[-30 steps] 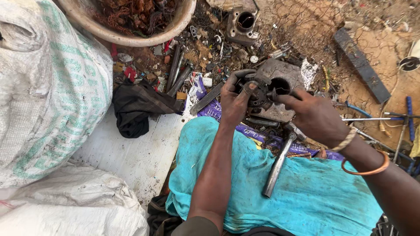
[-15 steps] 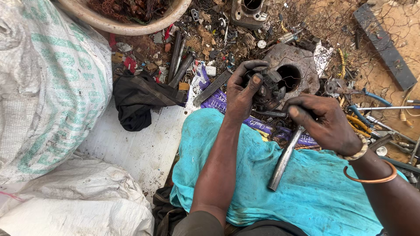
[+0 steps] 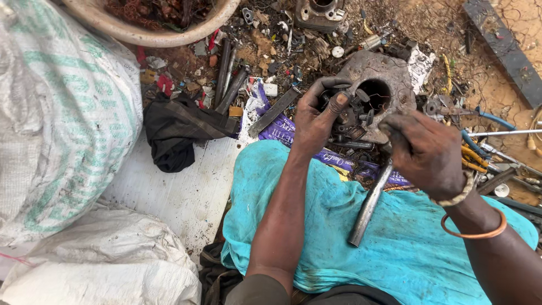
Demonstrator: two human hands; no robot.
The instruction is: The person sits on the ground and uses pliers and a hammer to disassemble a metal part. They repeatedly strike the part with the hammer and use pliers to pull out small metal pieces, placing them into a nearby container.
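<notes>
My left hand (image 3: 317, 116) grips a small black, greasy metal part (image 3: 353, 113) with studs and bolts, held just in front of a grey metal block with a round hole (image 3: 379, 85). My right hand (image 3: 426, 152) is closed around the top of a steel rod-like tool (image 3: 368, 204) that slants down over the turquoise cloth (image 3: 395, 248) covering my lap. The tool's working end is hidden behind my fingers. An orange bangle and a braided band sit on my right wrist.
A woven white-and-green sack (image 3: 56, 118) fills the left, with more white sacks below. A basin of rusty scrap (image 3: 152, 20) stands at the top. Black cloth (image 3: 178, 130), metal rods, wires, pliers and a dark bar (image 3: 499, 48) litter the dirt ground.
The view has shifted so the block and hands sit further right. My right hand has slid up the steel tool toward the black part; my left hand keeps its grip.
</notes>
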